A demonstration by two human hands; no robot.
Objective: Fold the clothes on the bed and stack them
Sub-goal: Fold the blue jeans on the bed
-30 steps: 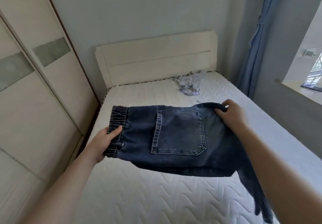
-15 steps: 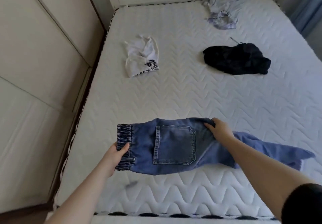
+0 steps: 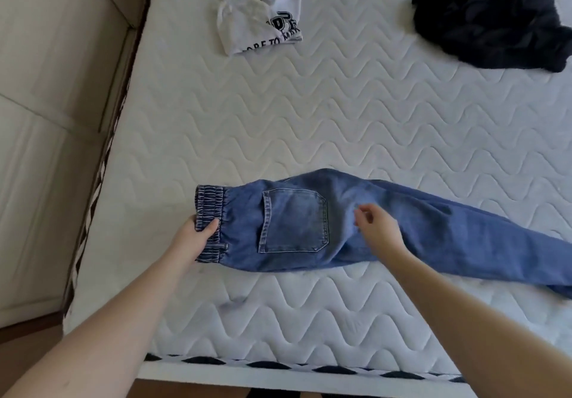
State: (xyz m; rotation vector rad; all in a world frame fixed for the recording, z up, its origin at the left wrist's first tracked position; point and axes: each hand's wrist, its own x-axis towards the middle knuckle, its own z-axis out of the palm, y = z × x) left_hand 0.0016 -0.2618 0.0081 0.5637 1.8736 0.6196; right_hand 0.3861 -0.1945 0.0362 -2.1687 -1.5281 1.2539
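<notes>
Blue jeans [image 3: 439, 227] lie folded lengthwise on the white mattress [image 3: 309, 125], elastic waistband at the left, legs running off to the right, back pocket facing up. My left hand [image 3: 193, 238] grips the waistband, thumb on top. Just right of the pocket, my right hand [image 3: 376, 227] hovers over the seat of the jeans with loosely curled fingers, holding nothing. A white garment with black lettering [image 3: 263, 7] lies crumpled at the far left of the bed. A black garment [image 3: 492, 26] lies bunched at the far right.
A cream wardrobe [image 3: 52, 103] stands close along the mattress's left side. The mattress's front edge with its black-and-white trim [image 3: 278, 365] runs just below my arms. Bare mattress lies between the jeans and the two far garments.
The jeans came down from mid-air onto the mattress. My right hand let go of the fabric and pulled back a little. My view tilted down from the headboard.
</notes>
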